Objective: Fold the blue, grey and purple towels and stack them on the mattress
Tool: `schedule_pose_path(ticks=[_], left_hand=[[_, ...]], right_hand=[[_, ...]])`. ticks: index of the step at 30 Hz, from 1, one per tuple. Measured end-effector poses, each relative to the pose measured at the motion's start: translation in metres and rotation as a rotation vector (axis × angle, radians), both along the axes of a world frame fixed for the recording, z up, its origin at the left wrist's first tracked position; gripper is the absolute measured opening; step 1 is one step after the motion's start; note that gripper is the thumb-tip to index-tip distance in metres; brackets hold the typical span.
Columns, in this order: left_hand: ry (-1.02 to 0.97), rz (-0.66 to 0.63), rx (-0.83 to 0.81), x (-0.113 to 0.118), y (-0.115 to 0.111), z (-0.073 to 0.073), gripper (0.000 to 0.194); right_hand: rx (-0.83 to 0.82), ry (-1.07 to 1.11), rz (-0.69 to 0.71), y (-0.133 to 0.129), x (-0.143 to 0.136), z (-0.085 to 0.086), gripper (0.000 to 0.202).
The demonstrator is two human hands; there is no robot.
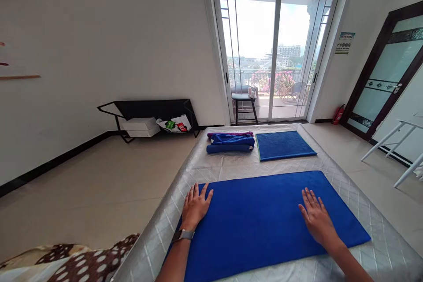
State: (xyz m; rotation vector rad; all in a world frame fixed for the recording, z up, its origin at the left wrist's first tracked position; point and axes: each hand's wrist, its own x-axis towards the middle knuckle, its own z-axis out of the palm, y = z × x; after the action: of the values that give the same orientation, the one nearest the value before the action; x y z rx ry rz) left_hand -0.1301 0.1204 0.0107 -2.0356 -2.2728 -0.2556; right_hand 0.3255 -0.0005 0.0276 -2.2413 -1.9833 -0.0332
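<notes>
A blue towel point(257, 216) lies spread flat across the near part of the covered bed or table top. My left hand point(195, 205) rests at its left edge, palm down with fingers stretched out; a watch is on that wrist. On the right part of the cloth, my right hand point(315, 216) lies flat, fingers extended. Beyond it is a folded blue towel point(284, 144) with a light green edge. To the left of that sits a small pile of rolled or folded cloths point(230, 142), blue with purple at the back.
A silvery quilted cover point(205, 163) spans the surface. On the floor at left, a black rack point(152, 110) holds white boxes point(140, 127) and a printed bag point(175, 124). Brown polka-dot fabric point(95, 264) lies at the lower left. A stool point(245, 99) stands by the sliding glass doors.
</notes>
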Motion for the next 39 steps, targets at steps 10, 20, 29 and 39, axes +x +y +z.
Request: schedule_pose_path(ticks=[10, 20, 29, 39], left_hand=[[0.004, -0.008, 0.001, -0.003, 0.002, -0.004, 0.059], [-0.033, -0.001, 0.013, -0.006, 0.005, -0.008, 0.059], [-0.045, 0.011, 0.024, -0.005, 0.005, -0.007, 0.058], [0.007, 0.029, -0.027, -0.009, 0.007, -0.007, 0.06]], right_hand=[[-0.106, 0.146, 0.294, -0.027, -0.048, -0.007, 0.066], [-0.048, -0.04, -0.401, 0.001, 0.124, 0.009, 0.072], [-0.108, 0.073, 0.152, 0.087, 0.004, 0.036, 0.064], [-0.114, 0.028, -0.113, 0.109, 0.086, 0.024, 0.063]])
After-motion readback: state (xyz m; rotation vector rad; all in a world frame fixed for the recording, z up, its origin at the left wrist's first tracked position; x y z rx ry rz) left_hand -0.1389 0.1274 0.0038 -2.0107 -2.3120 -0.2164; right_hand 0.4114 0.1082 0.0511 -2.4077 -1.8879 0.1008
